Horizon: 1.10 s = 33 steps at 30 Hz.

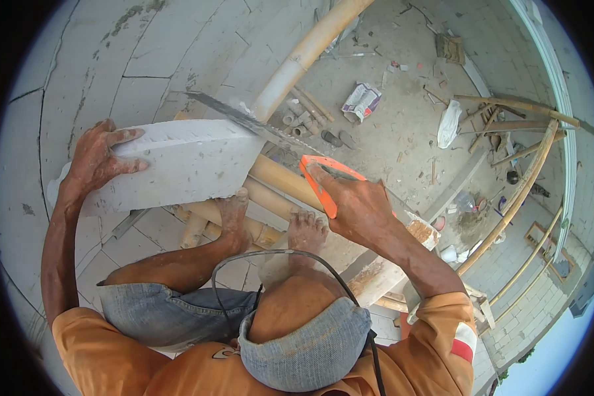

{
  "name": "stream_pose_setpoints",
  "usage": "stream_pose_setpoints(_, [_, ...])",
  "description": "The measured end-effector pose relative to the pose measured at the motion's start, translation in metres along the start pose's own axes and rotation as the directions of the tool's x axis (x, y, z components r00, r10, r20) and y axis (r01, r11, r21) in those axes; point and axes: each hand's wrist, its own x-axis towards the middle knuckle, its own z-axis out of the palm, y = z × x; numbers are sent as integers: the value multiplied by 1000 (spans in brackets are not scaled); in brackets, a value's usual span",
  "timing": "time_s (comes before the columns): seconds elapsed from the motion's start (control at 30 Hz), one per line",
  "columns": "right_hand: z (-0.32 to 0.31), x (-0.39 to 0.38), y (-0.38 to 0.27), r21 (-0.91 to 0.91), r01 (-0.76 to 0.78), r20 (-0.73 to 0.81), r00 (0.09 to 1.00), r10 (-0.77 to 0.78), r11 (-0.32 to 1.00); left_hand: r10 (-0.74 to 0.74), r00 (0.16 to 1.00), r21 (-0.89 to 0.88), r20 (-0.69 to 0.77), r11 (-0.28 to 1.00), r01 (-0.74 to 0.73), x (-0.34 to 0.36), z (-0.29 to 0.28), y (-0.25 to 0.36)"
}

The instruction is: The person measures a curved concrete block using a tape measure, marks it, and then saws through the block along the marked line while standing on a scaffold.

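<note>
A pale grey lightweight block (178,165) lies at the left, its long upper edge roughly cut. My left hand (105,155) grips the block's left end, the thumb and a finger reaching over its face. In my right hand (360,201) is a hand saw, closed around its orange handle (318,188). The saw's toothed blade (244,120) runs up and left across the block's right upper corner; whether its teeth are in the block I cannot tell. White dust clings to both hands.
Bamboo poles (287,181) lie under my bare feet, and another pole (303,56) slants up behind the blade. A block wall (158,53) stands at the left. Far below, the floor holds a paper bag (362,102), a white sack (449,124) and rubble. More bamboo (515,198) crosses at the right.
</note>
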Motion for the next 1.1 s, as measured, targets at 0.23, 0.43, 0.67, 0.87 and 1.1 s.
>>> stream_pose_setpoints(0.23, [-14, -45, -3, 187, -94, -91, 989, 113, 978, -83, 996, -87, 44, 992, 87, -9, -3, -2])
stream_pose_setpoints(0.43, [-39, -67, -22, 173, -71, 2, 997, 72, 982, -57, 997, -58, 46, 997, 60, -4, -7, 2])
stream_pose_setpoints(0.67, [-34, -48, -10, 123, -71, 34, 997, 67, 990, -24, 1000, -38, -12, 999, 23, -6, -6, 3])
stream_pose_setpoints(0.87, [-44, -14, -16, 79, -193, 212, 962, 172, 978, -37, 999, -52, -39, 998, 35, -21, 7, -8])
stream_pose_setpoints(1.1, [-40, -19, 0, 139, -141, 115, 985, 125, 980, -79, 995, -87, 65, 993, 84, -13, -9, 3])
